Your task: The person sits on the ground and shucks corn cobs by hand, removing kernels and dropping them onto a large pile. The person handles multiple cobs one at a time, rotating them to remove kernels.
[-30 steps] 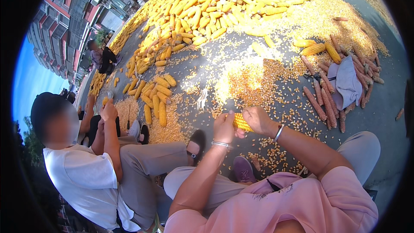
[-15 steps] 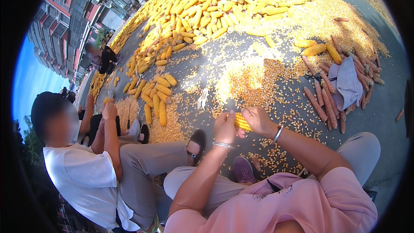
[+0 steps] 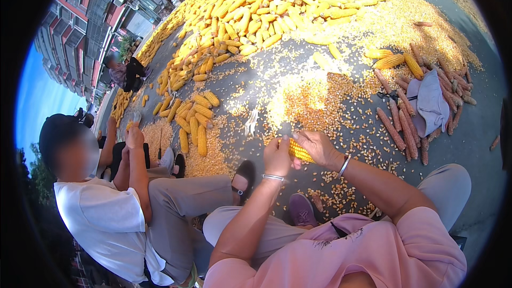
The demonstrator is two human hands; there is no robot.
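Head view, centre of frame: one yellow corn cob (image 3: 300, 151), mostly hidden, gripped between left hand (image 3: 278, 156) and right hand (image 3: 318, 146). Loose kernels (image 3: 312, 101) uncountable. Heaped cobs (image 3: 277, 5) at top, too many to count. One grey cloth (image 3: 429, 101) right, among bare cobs (image 3: 392, 130).

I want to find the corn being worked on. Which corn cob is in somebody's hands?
The yellow corn cob gripped between the left hand and right hand. All the other yellow cobs lie on the ground.

1 head view looks steeply down, close over the hands (image 3: 298, 152), out across the ground (image 3: 480, 128).
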